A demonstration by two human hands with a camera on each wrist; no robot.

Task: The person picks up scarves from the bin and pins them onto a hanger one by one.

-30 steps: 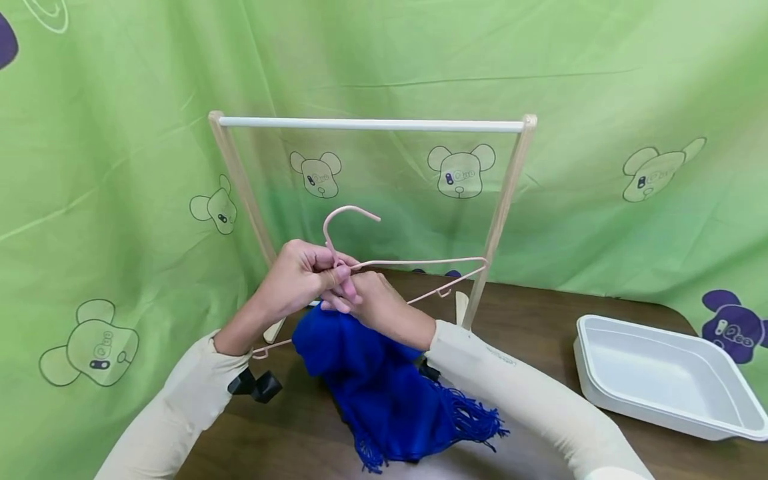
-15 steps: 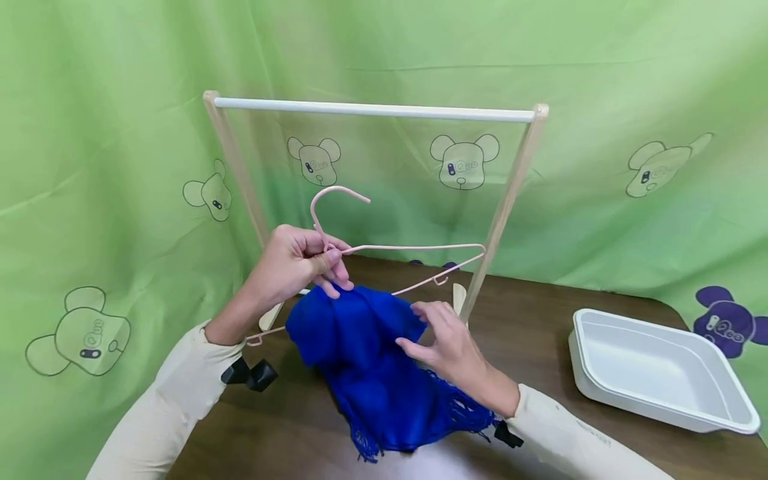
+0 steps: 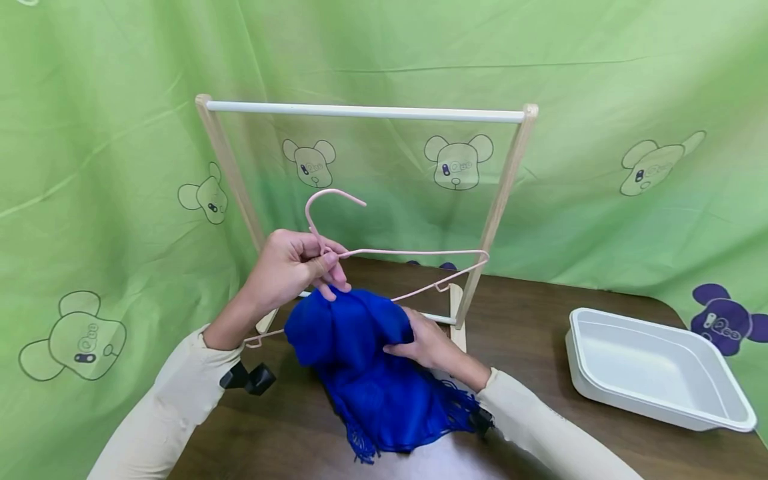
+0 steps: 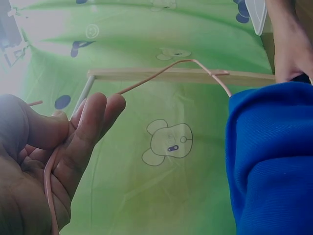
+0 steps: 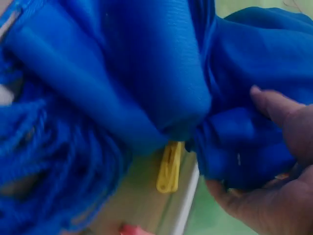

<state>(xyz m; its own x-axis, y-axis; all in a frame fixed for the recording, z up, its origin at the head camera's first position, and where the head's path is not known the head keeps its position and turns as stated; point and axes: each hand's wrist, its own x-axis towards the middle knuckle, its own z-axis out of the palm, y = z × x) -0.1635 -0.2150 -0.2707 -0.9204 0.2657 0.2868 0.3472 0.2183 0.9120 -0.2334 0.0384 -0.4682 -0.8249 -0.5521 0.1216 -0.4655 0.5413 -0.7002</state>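
My left hand (image 3: 294, 263) pinches a pink wire clothes hanger (image 3: 414, 253) just below its hook, thumb against fingers. A blue scarf (image 3: 372, 373) with fringed ends is draped over the hanger's lower bar and hangs in folds down to the table. At the scarf's right side, my right hand (image 3: 429, 340) grips the folded cloth, thumb in front and fingers behind. The left wrist view shows the hanger wire (image 4: 156, 74) running from the left hand to the scarf. In the right wrist view the right hand (image 5: 288, 196) has its thumb over the cloth and fingers below.
A wooden rack with a white top rail (image 3: 366, 111) stands behind the hanger. To the right, a white plastic tub (image 3: 660, 413) sits on the brown table (image 3: 516, 360). A small yellow plastic piece (image 5: 169, 169) shows below the scarf. Green printed cloth (image 3: 384, 40) surrounds the table.
My right hand has come away from beside the left hand, moved right, then closed on the scarf's right side. The left hand still holds the hanger, now slightly farther left.
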